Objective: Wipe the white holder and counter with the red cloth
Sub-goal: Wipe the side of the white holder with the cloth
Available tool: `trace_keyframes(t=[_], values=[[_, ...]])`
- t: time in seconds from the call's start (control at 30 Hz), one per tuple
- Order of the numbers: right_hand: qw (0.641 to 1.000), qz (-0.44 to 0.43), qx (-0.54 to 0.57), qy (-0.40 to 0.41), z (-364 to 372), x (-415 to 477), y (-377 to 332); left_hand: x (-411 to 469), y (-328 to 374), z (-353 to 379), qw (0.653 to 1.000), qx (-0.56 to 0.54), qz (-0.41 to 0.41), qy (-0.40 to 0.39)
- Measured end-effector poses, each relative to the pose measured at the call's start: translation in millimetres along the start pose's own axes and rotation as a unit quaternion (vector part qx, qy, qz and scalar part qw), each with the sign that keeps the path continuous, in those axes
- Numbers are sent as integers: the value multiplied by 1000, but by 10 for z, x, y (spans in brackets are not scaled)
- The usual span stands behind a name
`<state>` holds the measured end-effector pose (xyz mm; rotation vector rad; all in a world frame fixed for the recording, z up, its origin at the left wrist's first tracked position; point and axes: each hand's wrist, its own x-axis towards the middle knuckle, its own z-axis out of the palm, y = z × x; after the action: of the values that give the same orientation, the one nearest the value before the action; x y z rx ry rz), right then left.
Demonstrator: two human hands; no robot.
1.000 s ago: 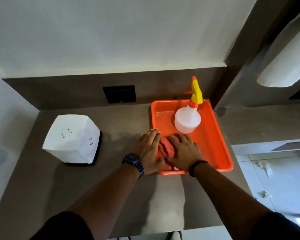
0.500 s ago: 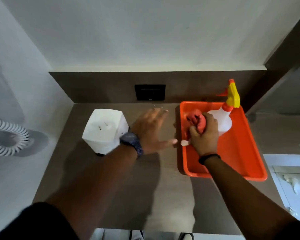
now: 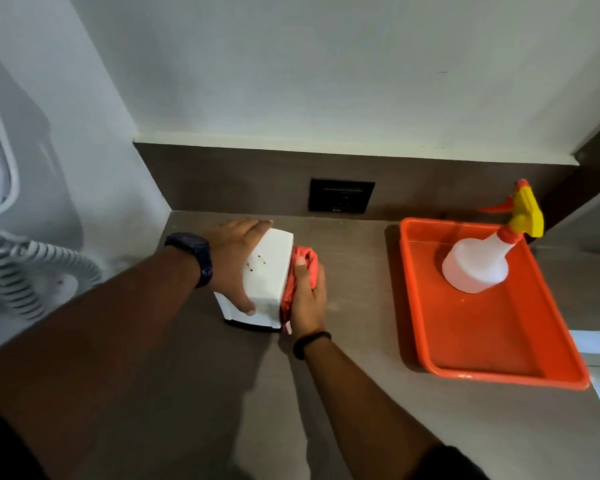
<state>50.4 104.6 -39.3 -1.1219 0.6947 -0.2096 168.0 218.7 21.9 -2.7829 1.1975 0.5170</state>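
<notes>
The white holder (image 3: 269, 278), a boxy block on a dark base, stands on the brown counter (image 3: 354, 358) near the left wall. My left hand (image 3: 234, 258) grips its left side and top, thumb across the front. My right hand (image 3: 307, 296) presses the crumpled red cloth (image 3: 300, 268) against the holder's right side. Part of the cloth is hidden under my fingers.
An orange tray (image 3: 492, 344) sits on the counter at the right, with a white spray bottle (image 3: 478, 261) with a yellow and orange trigger in it. A black wall socket (image 3: 341, 200) is behind. A white coiled cord (image 3: 25, 271) hangs at the left wall.
My right hand lifted the red cloth out of the tray and carried it left to the holder's side. My left hand moved from the tray's edge onto the holder.
</notes>
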Motion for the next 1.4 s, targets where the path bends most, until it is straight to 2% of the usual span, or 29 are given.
trace_keyframes(t=[0.1,0.3,0.4,0.53,0.63,0.73,0.83,0.93,1.07,1.17,1.27,1.4], values=[[998,-18,7,63,86,-93,144,15,-25,81,999,-23,12,47],[993,-100,-43,46,146,95,-34,29,-54,136,997,-31,3,68],[997,-53,-45,44,150,246,-64,23,-31,107,998,-26,-4,56],[996,-2,-18,82,115,8,190,-4,1,70,999,-26,-8,42],[997,-31,-11,72,146,-102,141,-19,19,50,998,-39,-4,43],[993,-82,-57,55,178,120,-88,-35,24,53,997,-54,-10,48],[997,-29,-56,44,157,310,-93,-47,33,60,998,-48,-20,42],[995,27,-44,86,130,111,138,-53,42,69,998,-42,-25,37],[995,-12,-9,102,193,-44,35,-40,25,72,997,-56,-22,48],[994,-64,-33,85,244,177,-185,-28,-1,81,997,-61,-13,53],[996,-13,-47,77,224,302,-174,-33,-4,93,997,-51,-21,48],[993,44,-28,108,135,5,134,-30,8,91,998,-49,-24,38]])
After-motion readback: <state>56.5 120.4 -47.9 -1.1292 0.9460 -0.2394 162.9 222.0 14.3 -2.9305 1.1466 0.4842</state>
